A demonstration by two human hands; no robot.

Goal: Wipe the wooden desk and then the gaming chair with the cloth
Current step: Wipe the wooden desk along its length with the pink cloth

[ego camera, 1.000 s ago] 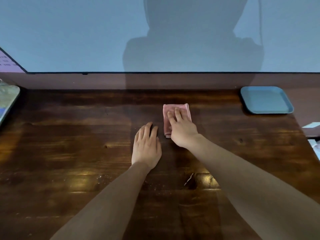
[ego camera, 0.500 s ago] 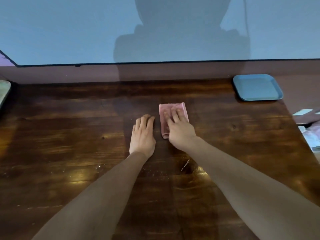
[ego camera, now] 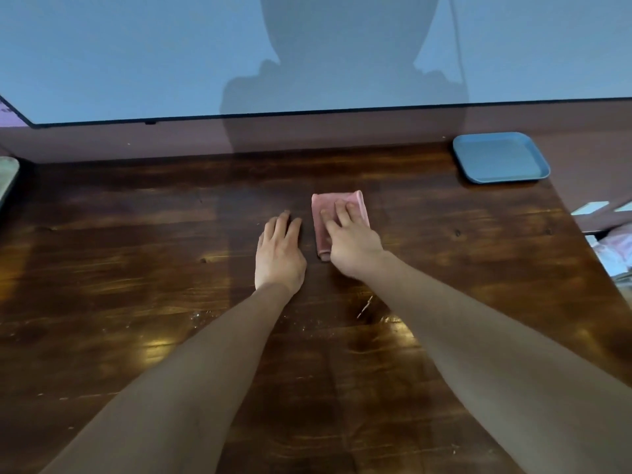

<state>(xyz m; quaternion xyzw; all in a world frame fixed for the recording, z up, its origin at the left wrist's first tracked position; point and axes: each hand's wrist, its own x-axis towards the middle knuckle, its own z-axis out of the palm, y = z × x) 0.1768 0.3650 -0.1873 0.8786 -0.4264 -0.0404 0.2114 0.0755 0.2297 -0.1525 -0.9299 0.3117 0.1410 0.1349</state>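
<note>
A: Containers?

B: One. Blue tray [ego camera: 501, 158], upper right of the frame, sitting at the back right corner of the wooden desk [ego camera: 136, 268]. Shallow, rounded corners, raised rim. Nothing in it.

A: Cloth?

B: Pink cloth [ego camera: 333, 208], folded into a narrow rectangle, lying flat on the desk just right of frame centre. Long axis runs from the near edge towards the back wall, tilted slightly. Far short edge points at the wall, near short edge points back at the person. Left long side shows a rolled fold; the far right corner curls up a little. Matte, soft look, no pattern visible.

A: Hands?

B: Right hand [ego camera: 349, 241] lies palm down on top of the cloth, fingers [ego camera: 342, 213] spread a little and laid flat, pressing on it, not wrapped around it. The hand covers the near right part of the cloth. Left hand [ego camera: 278, 253] is flat on bare wood just beside the cloth, to its left, not touching it; fingers straight and close together, holding nothing.

A: Desk surface?

B: Dark stained wood, glossy, light glare in the lower middle. Pale scratch and some light specks near the right forearm.
</note>
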